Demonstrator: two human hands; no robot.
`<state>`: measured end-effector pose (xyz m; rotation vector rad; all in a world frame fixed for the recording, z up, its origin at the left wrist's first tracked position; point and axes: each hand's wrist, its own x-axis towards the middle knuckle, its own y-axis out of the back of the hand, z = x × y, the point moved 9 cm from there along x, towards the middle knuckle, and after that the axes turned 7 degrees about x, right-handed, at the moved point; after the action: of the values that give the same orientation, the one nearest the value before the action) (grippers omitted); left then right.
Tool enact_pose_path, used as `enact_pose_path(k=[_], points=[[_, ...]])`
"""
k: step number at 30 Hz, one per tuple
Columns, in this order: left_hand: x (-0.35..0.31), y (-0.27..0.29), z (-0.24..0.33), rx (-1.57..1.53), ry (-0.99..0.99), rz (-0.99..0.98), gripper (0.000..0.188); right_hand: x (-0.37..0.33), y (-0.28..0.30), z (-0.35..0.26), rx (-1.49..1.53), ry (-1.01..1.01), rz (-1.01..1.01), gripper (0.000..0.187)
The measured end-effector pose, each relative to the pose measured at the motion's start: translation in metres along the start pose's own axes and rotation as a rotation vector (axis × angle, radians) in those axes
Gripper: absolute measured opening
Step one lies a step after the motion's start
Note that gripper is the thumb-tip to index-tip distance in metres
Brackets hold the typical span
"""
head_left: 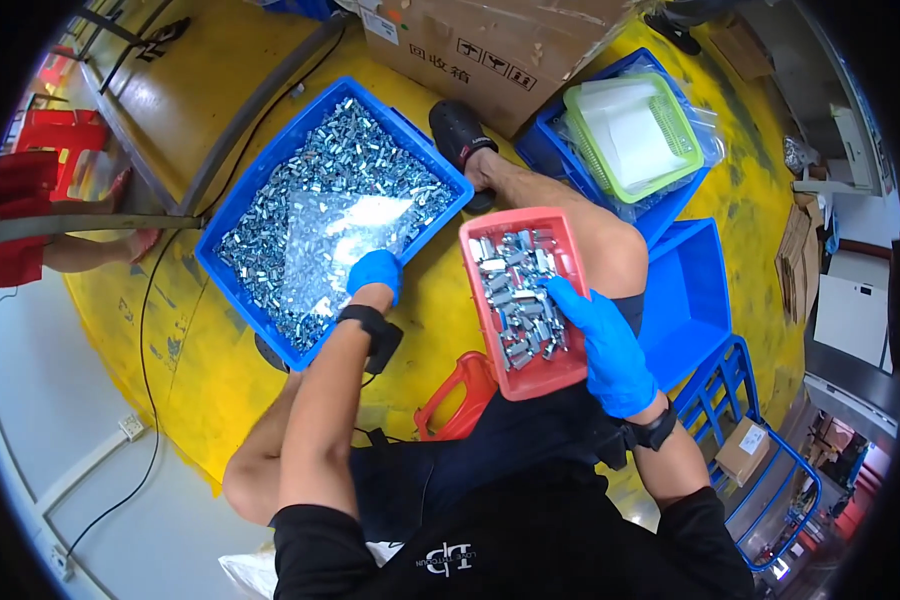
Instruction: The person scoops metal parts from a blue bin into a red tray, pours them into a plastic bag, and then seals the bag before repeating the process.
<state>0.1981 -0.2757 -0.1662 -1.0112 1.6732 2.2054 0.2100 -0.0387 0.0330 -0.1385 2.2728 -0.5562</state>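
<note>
A blue plastic bin (440, 165) full of small shiny metal cylindrical parts (360, 145) stands on the floor ahead, left of centre. Over part of its contents lies a clear plastic bag (335, 250). My left hand (377, 272), in a blue glove, is closed at the bag's near right edge; its fingertips are partly hidden. A small red plastic basket (532, 385) holds larger, longer metal pieces (518, 290) and rests by my right thigh. Gripping its right side, my gloved right hand (610, 350) has the thumb over the rim and the other fingers out of sight.
A big cardboard box (470, 50) stands at the back. To the right are a blue crate with a green basket (635, 135), another blue bin (685, 295) and a blue trolley frame (735, 400). Another person's red clothing (15, 220) shows at far left, beside a table frame (195, 120).
</note>
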Motion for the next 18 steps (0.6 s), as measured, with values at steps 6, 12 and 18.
enact_pose_path(k=[6,12,18], points=[[-0.007,0.013,-0.078,-0.229,-0.054,0.041,0.018,0.046,-0.013,0.045,0.009,-0.09,-0.165,0.032],[-0.031,0.02,-0.104,-0.297,0.043,0.174,0.02,0.067,-0.036,0.088,-0.027,-0.178,-0.219,0.032],[-0.04,-0.007,-0.127,-0.444,-0.051,0.088,0.027,0.079,-0.053,0.12,-0.076,-0.197,-0.257,0.033]])
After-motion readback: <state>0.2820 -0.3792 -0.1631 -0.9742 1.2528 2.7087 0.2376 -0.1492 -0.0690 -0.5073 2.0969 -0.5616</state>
